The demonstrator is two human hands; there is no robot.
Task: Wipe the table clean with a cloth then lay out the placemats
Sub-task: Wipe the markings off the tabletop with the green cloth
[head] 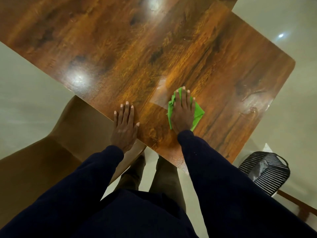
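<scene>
**Two hands on the wood, one green cloth at work**

Both palms are down. The right hand (182, 112) lies flat on the cloth (198, 114), fingers straight and spread, pressing it to the tabletop (120, 48) a little right of centre in the lower half of the frame. The left hand (124, 124) is open too, fingers straight, planted on bare wood right at the near edge, well apart from the cloth. It looks like a brace.

That cloth reads as thin, soft and very light. It is rumpled under the palm, with corners poking out at the right and at the fingertips. It should bunch and slide easily on this glossy surface, so a flat palm over its middle looks like the right way to drive it. To lift it, a pinch at the free right-hand corner would do. Just up and left of it sits a paler, shinier patch, possibly a damp streak, though I can't be sure.

Now the count: one cloth, one tabletop, two hands. There is one tan chair (51, 143) tucked in at lower left and one dark slatted basket (267, 170) at lower right. Placemats: none in view. By my reading the wiping is the step in hand and the laying out is not yet begun.
</scene>
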